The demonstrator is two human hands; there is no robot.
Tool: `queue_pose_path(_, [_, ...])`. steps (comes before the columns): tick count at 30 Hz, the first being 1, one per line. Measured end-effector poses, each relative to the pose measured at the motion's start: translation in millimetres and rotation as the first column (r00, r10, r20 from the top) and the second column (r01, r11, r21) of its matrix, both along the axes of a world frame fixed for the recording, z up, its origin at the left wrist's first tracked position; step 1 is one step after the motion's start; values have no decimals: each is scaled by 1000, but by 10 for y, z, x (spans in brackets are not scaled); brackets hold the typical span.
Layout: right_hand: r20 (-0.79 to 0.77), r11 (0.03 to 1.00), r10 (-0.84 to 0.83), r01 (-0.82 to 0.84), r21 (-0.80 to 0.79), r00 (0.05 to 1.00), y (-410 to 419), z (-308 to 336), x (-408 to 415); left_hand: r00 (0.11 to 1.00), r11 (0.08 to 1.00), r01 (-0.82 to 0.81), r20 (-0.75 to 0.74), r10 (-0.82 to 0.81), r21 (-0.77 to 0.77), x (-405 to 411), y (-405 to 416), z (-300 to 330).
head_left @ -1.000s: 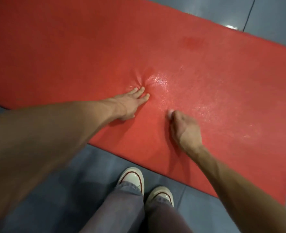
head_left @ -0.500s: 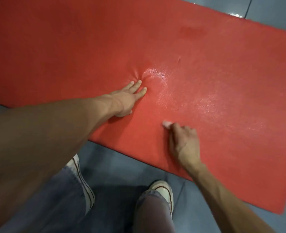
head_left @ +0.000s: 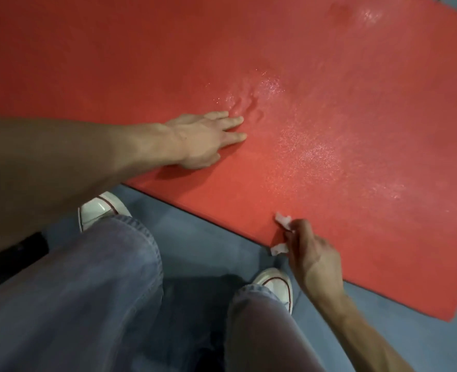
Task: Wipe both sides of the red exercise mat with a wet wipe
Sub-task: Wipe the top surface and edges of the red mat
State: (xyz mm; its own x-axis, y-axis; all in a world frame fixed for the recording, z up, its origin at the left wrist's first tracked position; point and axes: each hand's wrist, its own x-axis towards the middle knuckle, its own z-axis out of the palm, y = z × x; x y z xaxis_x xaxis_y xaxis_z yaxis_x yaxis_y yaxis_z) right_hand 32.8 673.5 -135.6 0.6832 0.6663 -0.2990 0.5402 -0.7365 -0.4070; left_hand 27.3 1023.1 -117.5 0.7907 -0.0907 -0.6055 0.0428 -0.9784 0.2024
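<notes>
The red exercise mat (head_left: 329, 76) lies flat on the blue-grey floor (head_left: 203, 237) and fills the upper and right portions of the head view; its near edge runs diagonally from the left arm down to a corner at lower right. The left hand (head_left: 208, 138) rests palm down on the mat a short way in from that near edge, with the fingers straight and slightly spread; its grip is apart and holds nothing. Just beyond the left fingertips the mat surface is pushed up into small creases. A glistening, speckled wet band runs across the mat from those creases toward the right edge of the view, and a further shiny patch shows near the top right corner. The right hand (head_left: 313, 256) sits at the near edge of the mat, with its fingers curled and its grip clamped on the white wet wipe (head_left: 283, 220). One bunched end of the wipe protrudes past the fingertips onto the mat; a second end protrudes below the hand at the mat edge. Two white sneakers (head_left: 101, 208) stand on the floor just short of the mat, under wide blue jeans (head_left: 87, 291). A dark object at the left edge of the view cannot be identified.
</notes>
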Motion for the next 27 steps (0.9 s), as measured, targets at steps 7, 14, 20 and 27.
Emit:
queue_pose_path(7, [16, 928, -319, 316, -198, 948, -332, 66, -189, 999, 998, -36, 37, 38, -56, -846, 148, -16])
queue_pose_path(14, [-48, 966, -257, 256, -25, 965, 567, -89, -489, 906, 878, -353, 115, 407, -324, -985, -45, -206])
queue_pose_path(20, [-26, 931, -309, 297, -214, 951, 106, 41, -347, 883, 837, -385, 110, 457, -388, -998, 3, -215])
queue_pose_path(27, [-233, 993, -97, 111, 47, 968, 1195, -114, -659, 861, 806, -407, 113, 495, -431, -990, -1, -236])
